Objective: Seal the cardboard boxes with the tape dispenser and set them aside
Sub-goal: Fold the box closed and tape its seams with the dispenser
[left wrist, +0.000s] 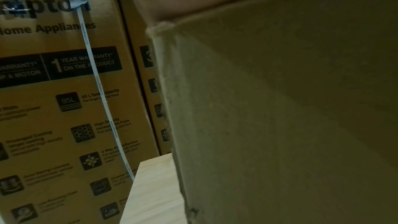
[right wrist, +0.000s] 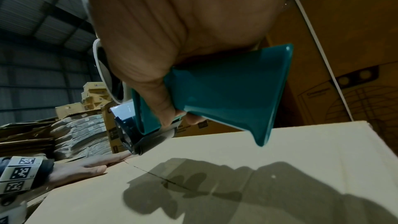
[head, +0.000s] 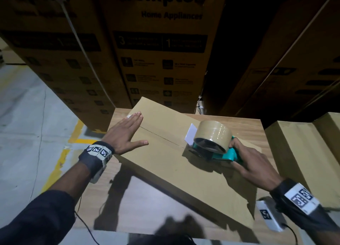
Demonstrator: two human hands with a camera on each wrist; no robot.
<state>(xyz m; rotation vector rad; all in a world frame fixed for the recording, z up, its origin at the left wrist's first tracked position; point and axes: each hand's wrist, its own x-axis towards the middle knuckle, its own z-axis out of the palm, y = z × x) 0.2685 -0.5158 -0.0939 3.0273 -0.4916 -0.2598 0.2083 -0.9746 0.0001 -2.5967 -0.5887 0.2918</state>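
Observation:
A plain cardboard box (head: 165, 162) lies on the wooden table (head: 244, 123), its closed flaps meeting at a centre seam (head: 156, 134). My left hand (head: 127, 130) lies flat on the box's far left part, fingers straight. My right hand (head: 246, 160) grips the handle of a teal tape dispenser (head: 220, 152) carrying a roll of brown tape (head: 213, 134); its front end rests on the box at the near end of the seam. The right wrist view shows the teal tape dispenser (right wrist: 215, 94), the box top (right wrist: 237, 168) and the left hand (right wrist: 90, 166). The left wrist view shows the box's side (left wrist: 280, 108) close up.
Tall printed appliance cartons (head: 156, 48) stand just behind the table. Another plain cardboard box (head: 301, 152) sits at the right of the table. Concrete floor with yellow lines (head: 55, 167) lies to the left. A stack of flat packs (right wrist: 81, 135) lies further off.

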